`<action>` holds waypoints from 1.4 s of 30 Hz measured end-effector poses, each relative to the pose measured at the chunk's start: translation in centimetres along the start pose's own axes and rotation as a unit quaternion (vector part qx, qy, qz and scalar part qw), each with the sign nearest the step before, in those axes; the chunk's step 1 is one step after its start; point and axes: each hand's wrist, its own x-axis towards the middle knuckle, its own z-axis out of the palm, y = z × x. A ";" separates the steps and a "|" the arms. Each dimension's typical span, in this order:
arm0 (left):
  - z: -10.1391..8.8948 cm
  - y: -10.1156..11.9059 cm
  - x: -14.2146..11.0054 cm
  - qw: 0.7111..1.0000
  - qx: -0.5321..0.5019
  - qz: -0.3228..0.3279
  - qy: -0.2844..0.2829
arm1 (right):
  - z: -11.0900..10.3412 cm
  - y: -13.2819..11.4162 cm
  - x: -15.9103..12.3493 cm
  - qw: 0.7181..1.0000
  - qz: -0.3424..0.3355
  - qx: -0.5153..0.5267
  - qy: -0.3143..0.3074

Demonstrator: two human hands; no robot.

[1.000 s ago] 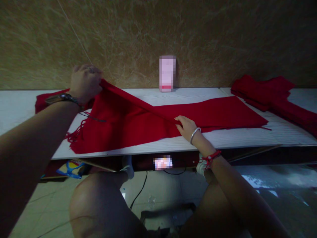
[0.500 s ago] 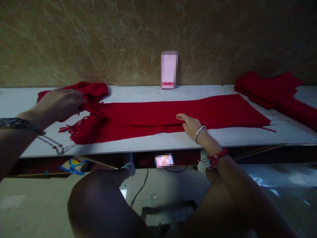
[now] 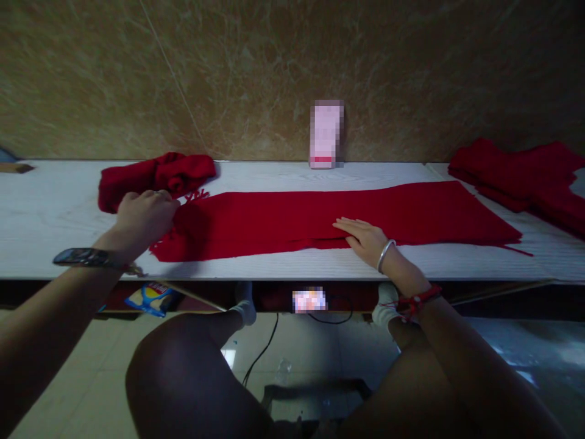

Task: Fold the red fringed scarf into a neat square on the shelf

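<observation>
The cloth (image 3: 283, 216) is solid red, the tabletop (image 3: 50, 225) white wood-grain, the wall (image 3: 256, 73) marbled brown.

And here's the wall, brown and marble-patterned (image 3: 256, 73), filling the whole top of the view, with a thin pale line (image 3: 170, 64) slanting down its left half! Right up against it runs a long white wood-grain tabletop (image 3: 50, 210), and under that front edge, a dark reddish shelf (image 3: 269, 296) in deep shadow. Down below, pale glossy floor tiles (image 3: 105, 372)! Dim light all round, but bright reflections (image 3: 525, 377) gleam at lower right.
</observation>
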 end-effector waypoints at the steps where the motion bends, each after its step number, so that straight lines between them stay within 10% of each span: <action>1: -0.3 0.4 -0.3 1.000 -0.012 -0.007 0.004 | 0.0 -0.1 0.1 1.000 -0.003 -0.010 0.001; 12: 3.0 6.3 0.9 0.950 -0.224 0.189 0.110 | 0.3 -1.9 1.4 0.998 -0.049 -0.035 -0.013; 20: 0.7 4.1 -1.5 0.922 -0.315 0.136 0.180 | 0.0 -1.6 0.0 0.993 -0.056 0.059 0.089; 28: 1.9 4.2 -2.5 0.918 -0.341 0.200 -0.010 | 0.2 -0.4 -0.8 0.992 -0.115 0.053 -0.020; 42: 1.6 10.9 -0.1 0.916 -0.313 0.239 0.074 | 0.8 -0.9 -0.4 0.995 -0.065 -0.029 -0.068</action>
